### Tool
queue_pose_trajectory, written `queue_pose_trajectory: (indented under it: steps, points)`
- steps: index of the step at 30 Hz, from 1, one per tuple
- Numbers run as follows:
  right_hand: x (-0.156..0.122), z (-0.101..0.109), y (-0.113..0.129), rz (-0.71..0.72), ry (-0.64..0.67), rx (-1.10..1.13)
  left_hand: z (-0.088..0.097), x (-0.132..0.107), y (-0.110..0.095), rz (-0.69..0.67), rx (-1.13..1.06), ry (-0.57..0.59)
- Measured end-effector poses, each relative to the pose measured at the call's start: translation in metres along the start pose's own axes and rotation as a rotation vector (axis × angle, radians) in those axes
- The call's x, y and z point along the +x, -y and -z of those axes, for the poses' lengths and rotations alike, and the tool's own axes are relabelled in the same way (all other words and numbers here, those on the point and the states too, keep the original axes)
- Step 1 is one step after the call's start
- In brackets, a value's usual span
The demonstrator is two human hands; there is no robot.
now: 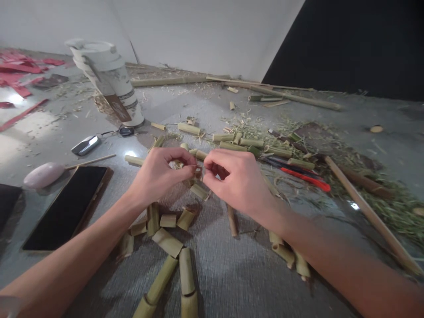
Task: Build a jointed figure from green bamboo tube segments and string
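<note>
My left hand [167,172] and my right hand [236,176] meet over the middle of the table, thumb and fingers of each pinched together. Whatever lies between their fingertips is too small and blurred to name. Just below the fingertips is a short bamboo piece [199,191]. Nearer me, cut bamboo tubes [168,242] lie in a branching figure, with two legs running toward the bottom edge. More bamboo tubes [283,255] are partly hidden under my right forearm. A thin brown stick [232,220] rests below my right hand.
Several cut tubes [233,145] and a red-handled tool [306,176] lie beyond my right hand, among green shavings [374,185]. A wooden stick [371,212] slants at right. On the left are a phone [68,207], a pink mouse-like object [44,175], a key fob [85,145] and a white tumbler [109,79].
</note>
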State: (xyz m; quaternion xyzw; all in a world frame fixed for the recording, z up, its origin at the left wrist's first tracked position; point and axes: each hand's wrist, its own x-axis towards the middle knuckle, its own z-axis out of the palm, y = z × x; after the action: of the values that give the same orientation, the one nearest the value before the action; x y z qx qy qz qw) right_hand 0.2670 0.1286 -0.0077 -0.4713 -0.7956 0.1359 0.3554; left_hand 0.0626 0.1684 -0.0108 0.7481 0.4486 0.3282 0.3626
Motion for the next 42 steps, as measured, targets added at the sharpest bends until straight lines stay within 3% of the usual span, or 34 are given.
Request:
queue_pose_trajectory:
  steps: [26, 29, 35, 39, 42]
  points:
    - [0.001, 0.002, 0.001, 0.031, -0.005, -0.030, -0.002, 0.000, 0.002, 0.024, -0.047, 0.019]
    - [0.003, 0.004, 0.000, 0.006, 0.009, 0.066, -0.001, 0.001, 0.001, 0.031, -0.054, 0.012]
    - [0.008, 0.011, 0.003, -0.192, 0.083, 0.356, -0.002, 0.000, -0.001, 0.013, -0.143, 0.051]
    - [0.009, 0.013, 0.003, -0.179, 0.105, 0.414, -0.005, -0.001, 0.001, -0.042, -0.279, 0.134]
    - [0.010, 0.017, -0.001, -0.166, 0.105, 0.422, -0.005, 0.000, 0.003, -0.031, -0.177, 0.144]
